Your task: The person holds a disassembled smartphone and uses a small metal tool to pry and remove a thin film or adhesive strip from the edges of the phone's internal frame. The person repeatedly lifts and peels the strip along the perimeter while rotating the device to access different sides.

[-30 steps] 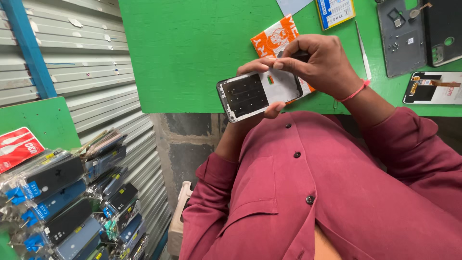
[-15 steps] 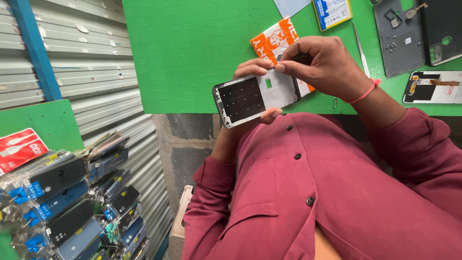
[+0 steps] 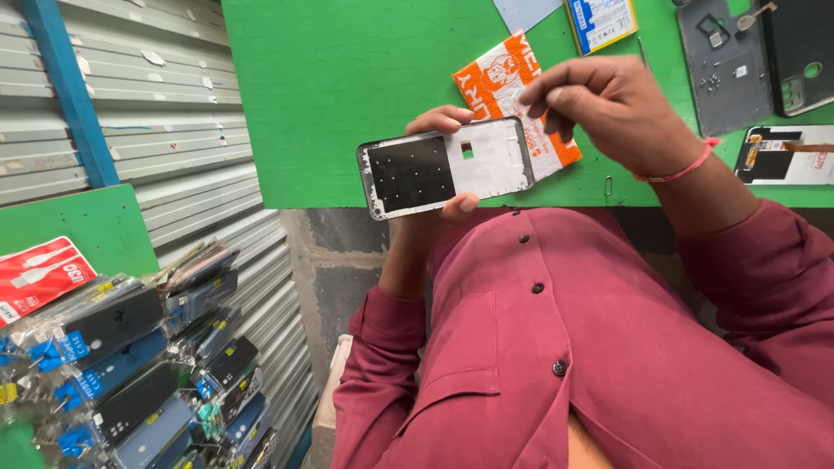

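Left hand point(image 3: 445, 165) gripping phone frame point(image 3: 447, 167) (right hand point(image 3: 608, 104) above)

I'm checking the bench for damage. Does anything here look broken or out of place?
Nothing looks spilled or broken. The left hand holds a bare phone frame, stripped of its screen, and the right hand pinches above its end. Other loose phone parts lie apart on the green table.

A green table point(image 3: 347, 104) stands beside a corrugated shutter point(image 3: 156, 130) (grey, blue-framed).
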